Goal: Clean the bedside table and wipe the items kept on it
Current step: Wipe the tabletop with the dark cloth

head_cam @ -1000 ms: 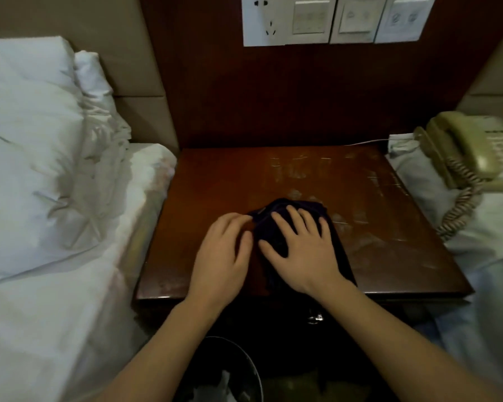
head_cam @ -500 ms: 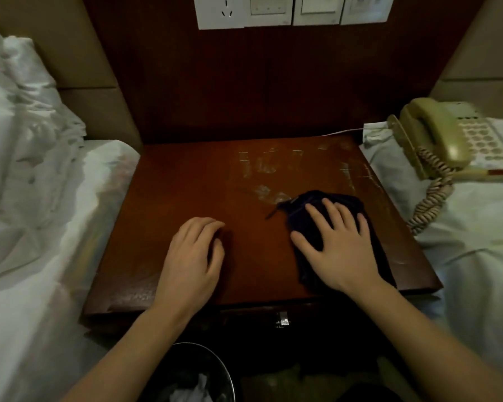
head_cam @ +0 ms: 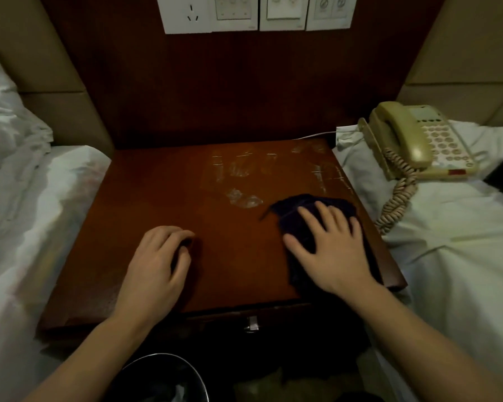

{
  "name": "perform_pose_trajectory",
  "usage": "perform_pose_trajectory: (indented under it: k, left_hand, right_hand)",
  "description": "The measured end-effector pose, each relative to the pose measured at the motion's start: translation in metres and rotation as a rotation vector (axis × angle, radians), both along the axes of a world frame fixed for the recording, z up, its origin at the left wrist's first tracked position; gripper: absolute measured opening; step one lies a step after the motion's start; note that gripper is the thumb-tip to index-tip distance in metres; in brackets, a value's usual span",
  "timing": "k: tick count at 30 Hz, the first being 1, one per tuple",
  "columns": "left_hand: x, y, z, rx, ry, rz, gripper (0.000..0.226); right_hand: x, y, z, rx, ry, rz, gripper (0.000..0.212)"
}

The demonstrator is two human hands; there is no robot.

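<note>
The bedside table [head_cam: 163, 198] fills the middle of the frame; its top is reddish-brown wood with pale, scratched smears toward the upper right. A dark cloth [head_cam: 299, 210], crumpled, lies at the table's right side near the edge. The right hand [head_cam: 328, 250] presses flat on the cloth with fingers spread wide. The left hand [head_cam: 154, 265] rests on the bare wood at lower centre, fingers loosely curled, holding nothing. A beige telephone [head_cam: 418, 140] sits on the white bed [head_cam: 447, 256] at the right.
</note>
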State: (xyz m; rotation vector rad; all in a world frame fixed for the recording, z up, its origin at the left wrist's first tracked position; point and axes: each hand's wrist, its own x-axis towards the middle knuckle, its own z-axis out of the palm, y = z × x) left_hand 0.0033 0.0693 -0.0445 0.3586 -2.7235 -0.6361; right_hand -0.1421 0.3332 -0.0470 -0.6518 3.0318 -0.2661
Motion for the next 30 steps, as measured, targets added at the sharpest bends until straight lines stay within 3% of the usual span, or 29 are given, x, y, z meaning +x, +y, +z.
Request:
perform_pose_trajectory:
  k: [5,10,16,19,25,30]
  left_hand:
    - [-0.001,0.000,-0.001,-0.009,-0.008,-0.019,0.024]
    - [-0.001,0.002,-0.002,-0.029,-0.011,-0.026,0.023]
    - [-0.012,-0.003,0.000,-0.151,-0.088,-0.044,0.027]
    - [-0.027,-0.008,0.002,-0.141,-0.102,-0.010,0.027]
    - [-0.038,-0.010,-0.010,-0.150,-0.059,0.049,0.033]
    - [-0.041,-0.013,-0.012,-0.160,-0.115,0.139,0.050]
  right_hand:
    - [-0.011,0.030,0.000,0.026,0.006,-0.154,0.085]
    - [0.042,0.012,0.000,0.005,0.020,-0.049,0.082]
    - [-0.052,0.022,0.006,0.014,-0.035,-0.080,0.091]
    - [-0.057,0.017,0.006,0.029,-0.013,-0.123,0.089]
    - [0.019,0.004,0.000,0.053,-0.020,0.052,0.074]
    - [0.021,-0.083,-0.002,-0.032,0.014,0.233,0.065]
